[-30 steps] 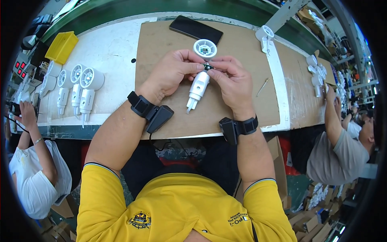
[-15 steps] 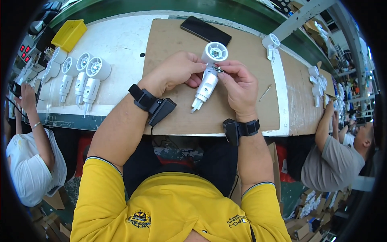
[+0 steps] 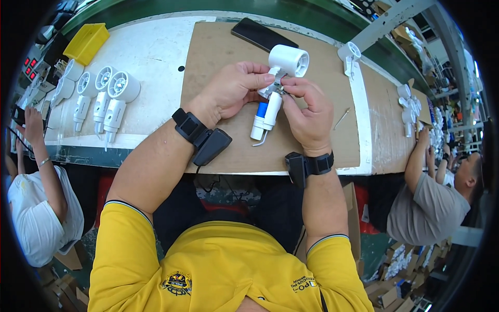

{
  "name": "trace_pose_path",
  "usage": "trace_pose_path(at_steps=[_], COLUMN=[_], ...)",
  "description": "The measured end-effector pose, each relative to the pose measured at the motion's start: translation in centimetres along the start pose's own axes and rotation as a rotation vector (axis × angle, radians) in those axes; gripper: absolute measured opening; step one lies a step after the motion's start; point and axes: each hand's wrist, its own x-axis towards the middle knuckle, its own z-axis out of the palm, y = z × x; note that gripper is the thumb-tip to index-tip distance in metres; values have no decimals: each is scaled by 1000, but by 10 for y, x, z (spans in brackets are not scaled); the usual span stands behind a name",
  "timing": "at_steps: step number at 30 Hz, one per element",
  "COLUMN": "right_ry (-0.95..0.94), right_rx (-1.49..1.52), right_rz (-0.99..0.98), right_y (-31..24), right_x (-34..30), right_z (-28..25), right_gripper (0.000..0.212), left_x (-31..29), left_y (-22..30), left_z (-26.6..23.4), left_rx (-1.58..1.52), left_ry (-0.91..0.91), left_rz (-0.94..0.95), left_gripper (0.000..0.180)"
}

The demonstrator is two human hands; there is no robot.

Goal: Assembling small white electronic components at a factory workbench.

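In front of me a white handheld device (image 3: 274, 110) with a drum-shaped head (image 3: 283, 58) is held tilted over a cardboard sheet. My left hand (image 3: 235, 89) grips it at the neck, thumb and fingers closed. My right hand (image 3: 312, 115) is closed in a pinch on a small dark part (image 3: 282, 90) at the same neck; its exact kind is too small to make out. A blue cylinder (image 3: 262, 109) shows in the open side of the handle. From the lower end a thin bent white piece (image 3: 260, 141) sticks out.
Several similar white devices (image 3: 123, 87) stand at the left, near a yellow bin (image 3: 87, 42). A black phone-like slab (image 3: 262, 34) lies behind my hands. On the cardboard (image 3: 218, 156) at the right is a thin tool (image 3: 342, 119). Co-workers (image 3: 44, 213) sit on both sides.
The device has been turned over: its head now faces right, and the blue cylinder shows in the handle. Both hands stay at the neck, the left thumb now higher on it.
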Motion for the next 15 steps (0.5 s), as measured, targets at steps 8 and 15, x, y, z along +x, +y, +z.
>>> trace_pose_path(at_steps=[8,15], right_ry=[41,-41], right_rx=[-173,-273], right_rz=[-163,-182], right_y=[-1,-1], right_x=[1,3], right_z=[3,2], right_gripper=[14,14], left_x=[-2,2], left_y=[-1,-4], left_z=[6,5], left_rx=[15,96], left_ry=[12,16], left_rz=[13,50], left_gripper=[30,29])
